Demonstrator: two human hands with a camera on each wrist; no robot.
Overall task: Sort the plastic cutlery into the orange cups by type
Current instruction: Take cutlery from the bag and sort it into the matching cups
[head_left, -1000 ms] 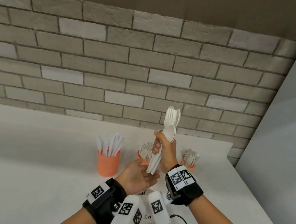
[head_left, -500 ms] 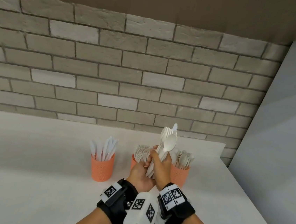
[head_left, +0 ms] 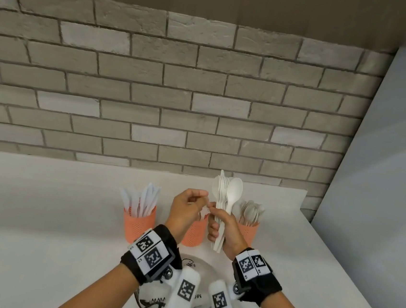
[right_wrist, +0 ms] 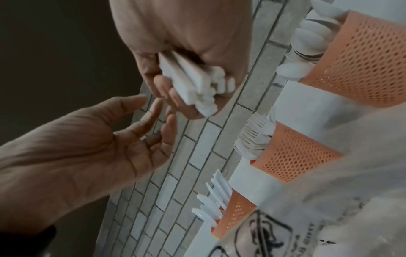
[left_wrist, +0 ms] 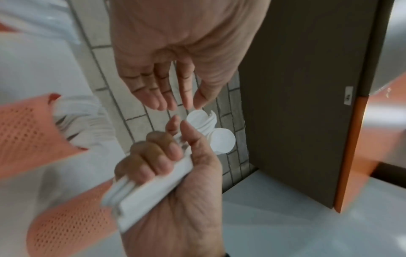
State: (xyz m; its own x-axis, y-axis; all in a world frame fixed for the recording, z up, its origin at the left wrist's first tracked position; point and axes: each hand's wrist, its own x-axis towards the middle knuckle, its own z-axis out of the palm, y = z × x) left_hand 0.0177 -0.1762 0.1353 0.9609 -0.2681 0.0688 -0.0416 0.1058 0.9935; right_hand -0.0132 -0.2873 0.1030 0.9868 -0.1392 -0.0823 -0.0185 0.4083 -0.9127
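Right hand point(head_left: 224, 231) wrapped tight round a bundle of cutlery point(head_left: 225, 201), handles down, heads up, probably so types can be read at a glance. Left hand point(head_left: 187, 211) alongside, grip loosely spread, fingertips point(left_wrist: 163, 104) hovering at the heads, apparently to pluck one piece; holding nothing as far as visible. Three orange cups on the worktop point(head_left: 40, 212) behind: knives cup point(head_left: 138, 223) on the left, forks cup point(head_left: 193, 233) in the middle, spoons cup point(head_left: 247, 231) on the right, lined up for easy dropping. Bundle still unsorted, right above the cups.
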